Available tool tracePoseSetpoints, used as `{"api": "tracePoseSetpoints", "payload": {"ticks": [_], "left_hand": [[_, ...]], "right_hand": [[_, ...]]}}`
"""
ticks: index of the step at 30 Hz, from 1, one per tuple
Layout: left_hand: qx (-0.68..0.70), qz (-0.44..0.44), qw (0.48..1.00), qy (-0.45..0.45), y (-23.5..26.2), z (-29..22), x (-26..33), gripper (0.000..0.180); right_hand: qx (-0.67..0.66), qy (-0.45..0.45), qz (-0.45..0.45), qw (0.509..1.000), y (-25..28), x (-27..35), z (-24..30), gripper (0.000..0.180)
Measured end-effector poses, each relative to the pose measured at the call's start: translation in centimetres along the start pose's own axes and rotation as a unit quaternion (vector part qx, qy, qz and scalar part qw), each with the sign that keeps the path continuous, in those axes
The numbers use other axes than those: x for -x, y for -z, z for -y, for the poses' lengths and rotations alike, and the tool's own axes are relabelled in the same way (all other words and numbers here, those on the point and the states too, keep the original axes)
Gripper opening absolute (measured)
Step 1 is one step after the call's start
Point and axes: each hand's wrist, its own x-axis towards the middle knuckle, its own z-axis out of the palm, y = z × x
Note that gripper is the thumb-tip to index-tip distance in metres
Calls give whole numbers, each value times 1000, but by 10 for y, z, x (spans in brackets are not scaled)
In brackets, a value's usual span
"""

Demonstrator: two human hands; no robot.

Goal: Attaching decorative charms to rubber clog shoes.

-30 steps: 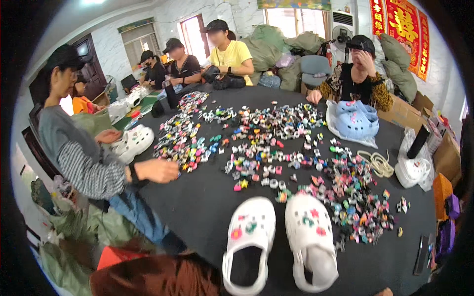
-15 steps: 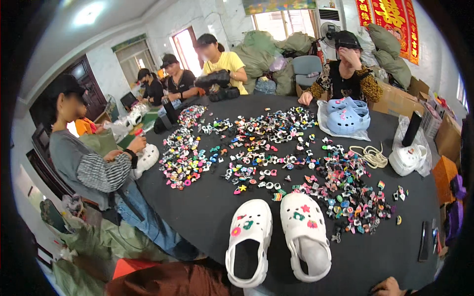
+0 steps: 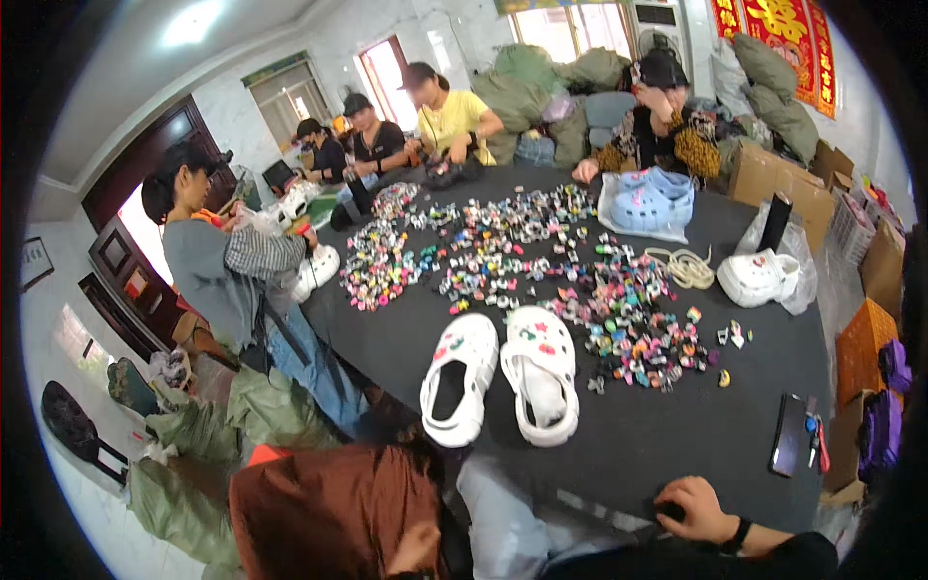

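Right hand (image 3: 698,507): near side, right of clogs (image 3: 537,338); fingers bent, grip indeterminable. Left hand (image 3: 418,549): near side of clogs, blurred; state indeterminable.

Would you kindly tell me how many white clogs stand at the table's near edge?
2: the left clog and, close beside it, the right clog, both with toes pointing away from the viewer. Both show plainly; none seems hidden there.

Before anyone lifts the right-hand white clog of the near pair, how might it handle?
The clog likely keeps its shape, since it shows no sag. It probably won't roll, standing sole-down on the black table. The pale filling may slip out through its open top.
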Motion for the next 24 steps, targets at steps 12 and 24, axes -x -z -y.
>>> {"api": "tracePoseSetpoints", "payload": {"ticks": [12, 24], "left_hand": [[249, -20, 933, -258, 124, -296, 2, 40], [168, -25, 945, -280, 33, -349, -159, 58]], "right_hand": [[-597, -11, 59, 800, 24, -123, 72, 57], [-546, -177, -83, 814, -50, -225, -13, 86]]}}
